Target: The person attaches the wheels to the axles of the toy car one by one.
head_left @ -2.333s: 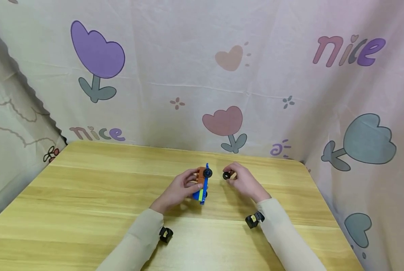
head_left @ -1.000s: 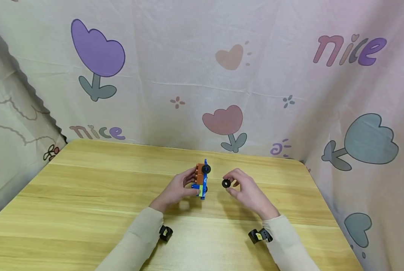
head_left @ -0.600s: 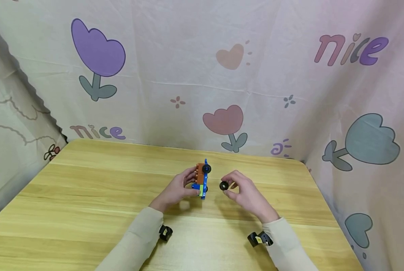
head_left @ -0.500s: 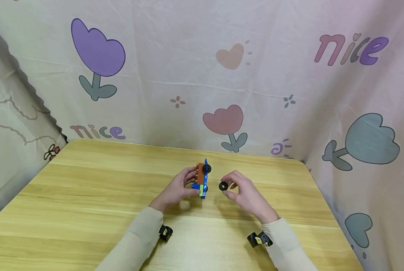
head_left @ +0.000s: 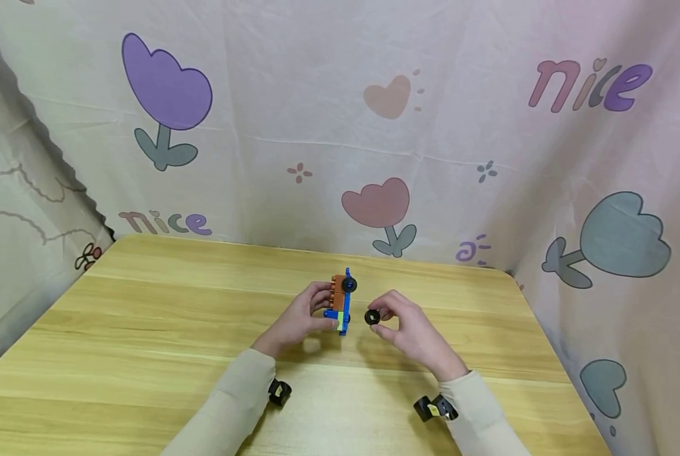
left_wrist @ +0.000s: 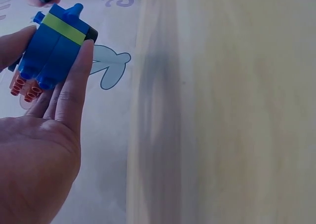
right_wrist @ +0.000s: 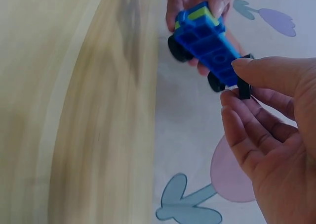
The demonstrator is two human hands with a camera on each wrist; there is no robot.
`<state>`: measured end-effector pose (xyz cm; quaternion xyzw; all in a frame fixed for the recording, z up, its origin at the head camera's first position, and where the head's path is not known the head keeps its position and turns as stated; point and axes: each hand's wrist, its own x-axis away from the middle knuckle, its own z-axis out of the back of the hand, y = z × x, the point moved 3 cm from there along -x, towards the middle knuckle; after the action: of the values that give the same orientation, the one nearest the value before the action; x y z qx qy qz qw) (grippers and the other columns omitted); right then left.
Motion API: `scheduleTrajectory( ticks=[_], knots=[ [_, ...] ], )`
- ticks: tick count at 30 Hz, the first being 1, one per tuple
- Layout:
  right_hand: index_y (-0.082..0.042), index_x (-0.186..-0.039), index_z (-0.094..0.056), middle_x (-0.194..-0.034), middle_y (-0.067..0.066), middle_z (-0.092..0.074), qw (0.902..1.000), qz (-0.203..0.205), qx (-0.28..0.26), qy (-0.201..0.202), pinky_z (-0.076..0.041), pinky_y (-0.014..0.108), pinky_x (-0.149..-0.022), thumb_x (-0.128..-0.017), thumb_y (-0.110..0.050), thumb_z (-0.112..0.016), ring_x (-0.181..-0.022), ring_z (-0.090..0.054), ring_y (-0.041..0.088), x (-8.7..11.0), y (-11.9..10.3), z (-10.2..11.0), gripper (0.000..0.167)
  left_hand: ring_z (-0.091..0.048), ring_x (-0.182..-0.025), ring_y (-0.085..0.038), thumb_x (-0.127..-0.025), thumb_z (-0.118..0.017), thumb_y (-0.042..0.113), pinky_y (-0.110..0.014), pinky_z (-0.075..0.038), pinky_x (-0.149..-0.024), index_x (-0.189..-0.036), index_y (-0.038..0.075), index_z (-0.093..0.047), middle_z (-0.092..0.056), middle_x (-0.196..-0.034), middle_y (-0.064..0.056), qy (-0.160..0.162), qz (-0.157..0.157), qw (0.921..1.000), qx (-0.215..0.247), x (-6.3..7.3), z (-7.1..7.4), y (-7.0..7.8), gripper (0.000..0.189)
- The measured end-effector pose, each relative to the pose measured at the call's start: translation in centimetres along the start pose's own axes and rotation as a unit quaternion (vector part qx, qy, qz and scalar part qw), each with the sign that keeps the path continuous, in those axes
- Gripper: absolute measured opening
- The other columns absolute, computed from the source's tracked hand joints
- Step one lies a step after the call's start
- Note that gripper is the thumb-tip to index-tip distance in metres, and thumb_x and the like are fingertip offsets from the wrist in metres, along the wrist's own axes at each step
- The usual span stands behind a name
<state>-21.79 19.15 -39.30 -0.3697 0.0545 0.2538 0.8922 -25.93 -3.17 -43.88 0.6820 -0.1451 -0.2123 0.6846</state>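
Observation:
A small toy car [head_left: 339, 299] of building bricks, with a blue base and orange, lime and blue bricks, is held up on end by my left hand [head_left: 296, 320]. The thumb lies on its near end, and the fingers are behind its studded side. My right hand [head_left: 413, 326] pinches a loose black wheel [head_left: 367, 318] between thumb and fingers, a short gap to the right of the car. In the right wrist view, the blue underside [right_wrist: 210, 48] faces this hand, with black wheels [right_wrist: 180, 49] fitted along it. The left wrist view shows the car's blue end [left_wrist: 49, 51].
Both hands are above a light wooden table [head_left: 175, 329]. A printed curtain [head_left: 283, 101] hangs right behind its far edge and along the sides. Each wrist carries a small black camera [head_left: 280, 393] below the sleeve.
My right hand has come nearer to me and then leftward with the wheel, narrowing the gap to the car. Earlier, my left hand tilted the car slightly; since then it has hardly moved.

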Motion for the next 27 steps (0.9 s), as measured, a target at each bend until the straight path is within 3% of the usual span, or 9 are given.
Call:
scheduleTrajectory(
  ticks=[9,16,27],
  knots=[
    [-0.013,-0.109,-0.066,-0.102,-0.01,-0.06,0.9998,0.009,-0.02,0.002,-0.051,0.037,-0.083,-0.082,-0.006,-0.079,-0.088,-0.059,0.012,-0.3,-0.7,-0.5,0.03,-0.044,-0.13,-0.033,-0.085,-0.074,0.0,-0.049,-0.029,-0.111,-0.149,0.0,-0.029,-0.047,-0.143,-0.017,0.003,0.007,0.9998,-0.016,0.2,0.1,0.3,0.078],
    [-0.013,-0.107,-0.065,-0.102,-0.009,-0.059,0.999,0.043,-0.011,0.0,-0.052,0.04,-0.079,-0.083,-0.007,-0.079,-0.088,-0.059,0.014,-0.4,-1.2,-1.2,0.029,-0.045,-0.129,-0.035,-0.085,-0.074,0.0,-0.049,-0.03,-0.11,-0.149,-0.001,-0.029,-0.048,-0.142,-0.018,0.0,-0.005,0.9997,-0.024,0.2,0.1,0.3,0.077],
    [-0.012,-0.104,-0.064,-0.097,-0.009,-0.058,0.9989,0.047,-0.005,-0.001,-0.052,0.039,-0.077,-0.083,-0.01,-0.08,-0.086,-0.06,0.019,-0.5,-1.8,-2.2,0.027,-0.044,-0.13,-0.035,-0.085,-0.073,-0.002,-0.048,-0.03,-0.111,-0.151,-0.002,-0.027,-0.046,-0.143,-0.019,-0.011,-0.01,0.9997,-0.02,0.2,-0.3,0.4,0.08]
  ],
)
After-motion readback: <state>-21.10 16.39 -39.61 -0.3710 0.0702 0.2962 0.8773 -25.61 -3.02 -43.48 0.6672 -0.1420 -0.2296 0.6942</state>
